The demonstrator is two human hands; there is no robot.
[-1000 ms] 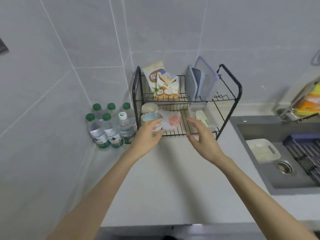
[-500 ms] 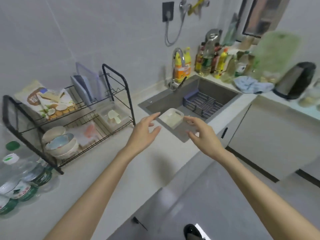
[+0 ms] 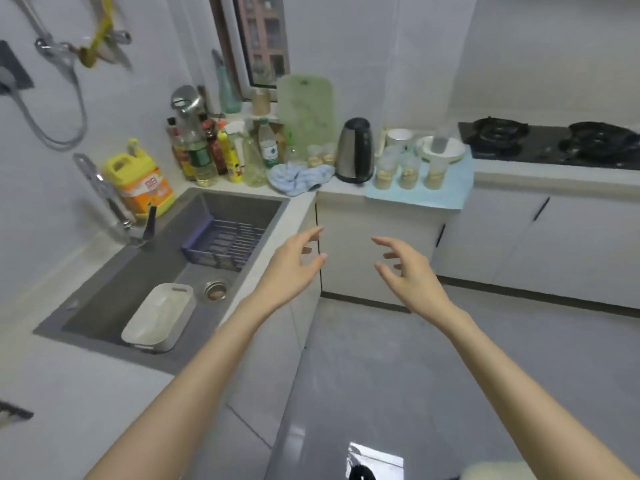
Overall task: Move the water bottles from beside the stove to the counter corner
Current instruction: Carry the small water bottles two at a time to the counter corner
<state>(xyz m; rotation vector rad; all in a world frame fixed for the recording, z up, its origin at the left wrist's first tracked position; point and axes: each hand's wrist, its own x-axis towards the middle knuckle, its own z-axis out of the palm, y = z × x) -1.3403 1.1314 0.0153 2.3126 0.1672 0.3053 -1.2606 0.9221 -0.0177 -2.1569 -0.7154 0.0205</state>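
My left hand (image 3: pixel 292 270) and my right hand (image 3: pixel 407 270) are held out side by side, fingers spread, with nothing in them. They hover over the floor in front of the white cabinet (image 3: pixel 367 251). Beside the black stove (image 3: pixel 550 142), three clear bottles with yellowish labels (image 3: pixel 408 171) stand on a blue cloth (image 3: pixel 446 195); they are blurred. A green-capped water bottle (image 3: pixel 269 147) stands among the condiment bottles by the window. The counter corner with the other water bottles is out of view.
A grey sink (image 3: pixel 145 271) on the left holds a white tub (image 3: pixel 157 318) and a purple rack (image 3: pixel 227 242). A steel kettle (image 3: pixel 356 150), a blue rag (image 3: pixel 299 176), a bowl (image 3: pixel 441 150) and a green cutting board (image 3: pixel 306 114) crowd the far counter.
My view has swung right, from the counter corner with the dish rack and green-capped bottles, past the sink, toward the stove. Both hands stayed empty and out in front.
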